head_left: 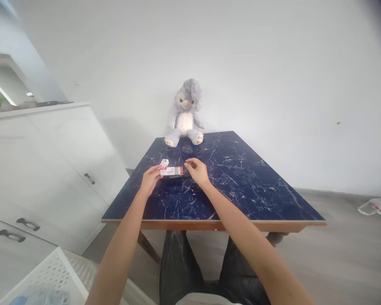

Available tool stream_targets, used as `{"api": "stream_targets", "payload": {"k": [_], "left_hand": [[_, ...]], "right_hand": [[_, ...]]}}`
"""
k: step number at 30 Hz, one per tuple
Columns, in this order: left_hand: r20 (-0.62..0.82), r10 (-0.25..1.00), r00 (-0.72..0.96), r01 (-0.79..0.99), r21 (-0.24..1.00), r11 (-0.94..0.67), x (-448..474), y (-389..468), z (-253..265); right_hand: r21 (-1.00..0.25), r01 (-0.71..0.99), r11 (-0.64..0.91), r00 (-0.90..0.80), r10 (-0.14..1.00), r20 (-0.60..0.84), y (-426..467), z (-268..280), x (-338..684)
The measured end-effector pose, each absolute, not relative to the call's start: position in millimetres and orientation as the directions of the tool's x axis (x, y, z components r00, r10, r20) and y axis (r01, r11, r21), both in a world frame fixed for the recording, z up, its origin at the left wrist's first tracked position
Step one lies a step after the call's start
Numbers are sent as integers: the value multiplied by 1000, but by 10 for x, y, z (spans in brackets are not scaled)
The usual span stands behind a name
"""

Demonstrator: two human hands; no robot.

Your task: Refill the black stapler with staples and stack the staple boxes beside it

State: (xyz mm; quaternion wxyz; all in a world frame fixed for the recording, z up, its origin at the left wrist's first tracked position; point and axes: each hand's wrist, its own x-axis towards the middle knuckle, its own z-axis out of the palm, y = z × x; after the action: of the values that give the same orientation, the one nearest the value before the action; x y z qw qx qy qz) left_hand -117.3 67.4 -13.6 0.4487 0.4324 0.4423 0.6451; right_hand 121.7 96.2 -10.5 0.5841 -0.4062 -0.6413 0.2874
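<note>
A small flat red-and-white box is held just above the dark blue table. My left hand grips its left end, with fingers closed round it. A white piece with dark print stands up at that end; whether it is a flap of the box or a separate label I cannot tell. My right hand is beside the red right end, thumb and forefinger pinched together. Whatever is between those fingertips is too small to make out. Something dark shows under the box, hard to separate from the tabletop.
A grey plush rabbit sits at the table's back edge against the white wall. White cabinets stand on the left. A white perforated basket is at lower left. A clear plastic bottle lies on the floor at right.
</note>
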Motion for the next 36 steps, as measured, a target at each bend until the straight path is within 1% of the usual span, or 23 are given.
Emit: {"api": "stream_targets", "payload": {"k": [6,10,13,16,21,25,28,36], "left_hand": [[160,967,-196,-181,964,-196,-1160,665,-133],[140,977,-161,-111,981,-159,-1143,664,-143],[144,981,-130,-100,983,-157,-1140,665,-155],[140,985,-105,-114,982,-152,-1148,675,-179],[128,989,-80,-94,986,-135,-1157,688,-207],[152,982,-115,-91,982,-163,-1150,686,-191],[164,977,-138,-105,978,-179,-1145,686,-181],[163,982,-93,-103,980,-172,-1134,672,-198]], "right_hand": [[-821,151,551,-6,831,556,810,-16,1204],[-775,205,598,-44,797,603,756,-34,1162],[-737,259,624,-18,766,642,767,-69,1139],[-724,284,628,21,751,660,807,-108,1134],[-733,266,626,-47,768,639,860,-166,1117],[-740,259,620,-72,777,626,857,-152,1122],[-767,256,588,-72,803,592,853,-131,1142],[-782,398,480,-34,859,510,899,-194,1173]]}}
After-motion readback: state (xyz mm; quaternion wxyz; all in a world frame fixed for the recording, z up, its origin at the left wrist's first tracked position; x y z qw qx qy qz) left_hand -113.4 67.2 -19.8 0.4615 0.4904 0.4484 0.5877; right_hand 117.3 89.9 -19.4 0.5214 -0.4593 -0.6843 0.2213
